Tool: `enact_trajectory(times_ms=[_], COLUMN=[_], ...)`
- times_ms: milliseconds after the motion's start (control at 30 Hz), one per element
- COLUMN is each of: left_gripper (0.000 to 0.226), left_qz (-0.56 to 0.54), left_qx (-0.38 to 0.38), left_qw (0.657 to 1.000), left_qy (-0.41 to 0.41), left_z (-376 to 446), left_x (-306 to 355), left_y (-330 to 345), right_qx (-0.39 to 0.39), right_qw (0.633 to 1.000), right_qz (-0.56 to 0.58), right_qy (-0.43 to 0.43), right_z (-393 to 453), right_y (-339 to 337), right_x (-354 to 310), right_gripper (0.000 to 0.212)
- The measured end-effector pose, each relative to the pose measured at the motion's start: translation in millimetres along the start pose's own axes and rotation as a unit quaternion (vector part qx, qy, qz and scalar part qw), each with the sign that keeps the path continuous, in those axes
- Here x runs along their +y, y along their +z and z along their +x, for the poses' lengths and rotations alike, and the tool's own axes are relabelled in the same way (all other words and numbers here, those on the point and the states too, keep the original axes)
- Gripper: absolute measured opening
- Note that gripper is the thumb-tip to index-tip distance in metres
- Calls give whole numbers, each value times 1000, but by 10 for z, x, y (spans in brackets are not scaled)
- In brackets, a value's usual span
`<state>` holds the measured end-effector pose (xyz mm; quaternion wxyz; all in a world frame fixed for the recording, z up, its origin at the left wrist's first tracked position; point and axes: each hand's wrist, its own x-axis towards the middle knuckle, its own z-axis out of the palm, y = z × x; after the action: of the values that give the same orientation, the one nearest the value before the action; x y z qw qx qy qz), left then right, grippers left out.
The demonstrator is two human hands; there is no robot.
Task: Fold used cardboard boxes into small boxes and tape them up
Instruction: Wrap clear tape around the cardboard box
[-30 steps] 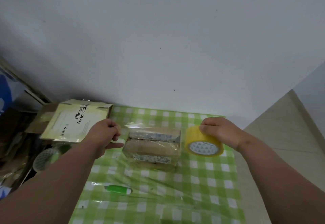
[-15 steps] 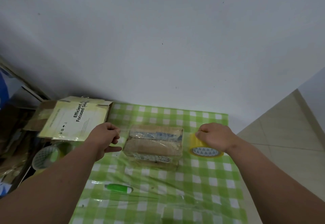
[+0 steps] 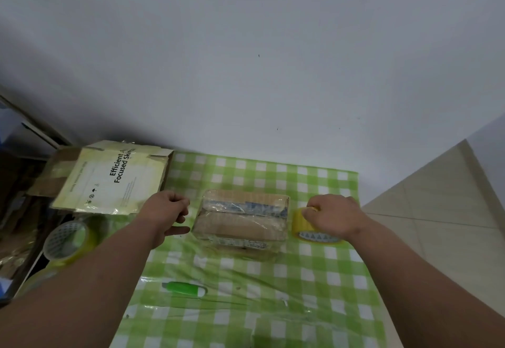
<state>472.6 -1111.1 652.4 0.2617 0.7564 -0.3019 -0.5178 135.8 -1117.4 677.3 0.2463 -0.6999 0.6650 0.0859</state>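
Taped cardboard box [image 3: 241, 220]: mid-worktop [image 3: 273, 293], on green checked cloth. Right hand [image 3: 332, 218], just right of it: fingers curled over yellow tape roll [image 3: 303, 224]. Left hand [image 3: 165, 215], just left: fingers curled, holding nothing. Green cutter [image 3: 184, 288]: nearer.

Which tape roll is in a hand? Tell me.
The yellow roll right of the taped box, gripped by the right hand; the other roll lies untouched at the left.
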Motion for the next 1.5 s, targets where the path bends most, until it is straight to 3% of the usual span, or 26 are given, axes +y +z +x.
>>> enact_trajectory(times_ms=[300,533,667,800,933,1100,1300,1500], left_gripper=[9,7,44,8,19,16,19,29], left_qz=[24,162,193,165,142,121,160,229], left_qx=[-8,64,79,78,64,7,24,45], left_qw=[999,982,971,977,982,988,984,968], left_qy=[-41,75,116,109,103,97,80,89], left_z=[36,14,-14,-24,-87,-152,-85,-21], left_x=[-95,-52,-17,-27,-31,33,118,140], left_y=[222,259,224,207,228,217,267,306], right_qx=[0,23,25,28,42,58,47,60], right_qw=[1000,999,999,999,999,998,997,996], right_qz=[-25,-18,-17,-21,-24,-16,-43,-48], right_qy=[14,13,12,10,8,14,38,52], right_z=[40,48,51,51,46,12,7,30], right_y=[179,231,232,233,276,292,297,339], right_x=[-127,-115,-128,-138,-144,-158,-242,-282], right_gripper=[36,36,36,37,37,41,67,65])
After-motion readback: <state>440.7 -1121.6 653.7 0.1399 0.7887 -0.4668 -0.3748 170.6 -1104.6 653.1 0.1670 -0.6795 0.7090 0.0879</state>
